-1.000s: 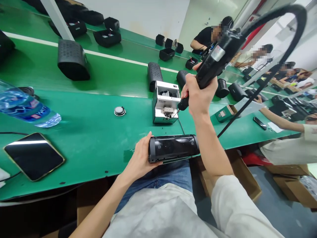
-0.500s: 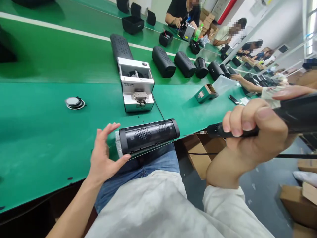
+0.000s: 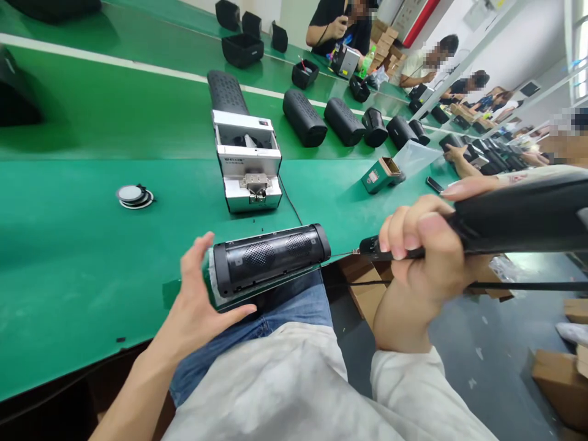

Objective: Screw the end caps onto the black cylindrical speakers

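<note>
A black speaker body [image 3: 272, 260] with perforated patches lies on its side at the table's front edge, its left end against a greyish pad [image 3: 212, 275]. My left hand [image 3: 199, 306] is spread open around that left end, thumb below and fingers above, without closing on it. In my right hand [image 3: 425, 245] is a black electric screwdriver [image 3: 519, 214], held level. Its long thin bit points left and reaches the speaker's right end; whether it sits in a screw I cannot tell.
Behind the speaker stands a silver screw feeder [image 3: 250, 162]. White-rimmed discs [image 3: 133, 196] lie to the left. A green box [image 3: 380, 174] and black speaker shells [image 3: 305, 118] are farther back. Co-workers sit along the line; one person's hand [image 3: 454, 153] touches a shell at right.
My right hand has brought the screwdriver left, its bit now at the speaker's right end. My left hand remains spread at the other end, its thumb slightly farther right.
</note>
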Tool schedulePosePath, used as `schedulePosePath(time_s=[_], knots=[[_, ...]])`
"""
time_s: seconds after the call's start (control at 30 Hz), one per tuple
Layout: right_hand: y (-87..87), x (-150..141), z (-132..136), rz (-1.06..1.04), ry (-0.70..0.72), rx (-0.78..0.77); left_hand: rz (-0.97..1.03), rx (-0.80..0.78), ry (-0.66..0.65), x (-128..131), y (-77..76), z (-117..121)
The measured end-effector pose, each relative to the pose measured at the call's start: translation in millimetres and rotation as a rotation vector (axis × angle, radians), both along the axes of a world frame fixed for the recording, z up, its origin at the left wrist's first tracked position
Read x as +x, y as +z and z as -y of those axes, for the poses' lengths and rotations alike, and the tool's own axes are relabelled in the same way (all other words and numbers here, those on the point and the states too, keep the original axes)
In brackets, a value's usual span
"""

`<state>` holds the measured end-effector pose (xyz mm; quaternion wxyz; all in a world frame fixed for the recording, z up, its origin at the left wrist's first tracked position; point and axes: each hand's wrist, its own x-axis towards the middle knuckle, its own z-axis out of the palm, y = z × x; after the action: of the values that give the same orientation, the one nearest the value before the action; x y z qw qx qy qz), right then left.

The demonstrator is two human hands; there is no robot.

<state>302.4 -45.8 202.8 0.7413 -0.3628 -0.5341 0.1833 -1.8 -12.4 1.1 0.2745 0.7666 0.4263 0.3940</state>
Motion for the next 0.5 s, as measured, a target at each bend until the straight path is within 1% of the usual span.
schedulePosePath(time_s=[0.07, 0.17, 0.23, 0.33, 0.5], knots=[[-15.3, 1.3, -2.9, 0.021, 0.027, -0.024, -0.026, -0.001, -0.057, 5.9, -0.3, -11.2], [-37.6, 4.6, -3.9, 0.023, 0.121, -0.083, -0.029, 0.047, -0.053, 6.2, -2.0, -21.2], [-48.6, 6.0, -3.0, 0.007, 0.149, -0.072, -0.046, 0.062, -0.045, 2.8, -6.0, -24.0], [-56.2, 6.5, -0.9, 0.013, 0.136, -0.026, -0.056, 0.072, -0.037, -1.1, -12.4, -25.0], [-59.6, 8.9, 0.2, 0.026, 0.182, -0.052, -0.006, -0.025, 0.019, 3.0, -12.9, -21.5]])
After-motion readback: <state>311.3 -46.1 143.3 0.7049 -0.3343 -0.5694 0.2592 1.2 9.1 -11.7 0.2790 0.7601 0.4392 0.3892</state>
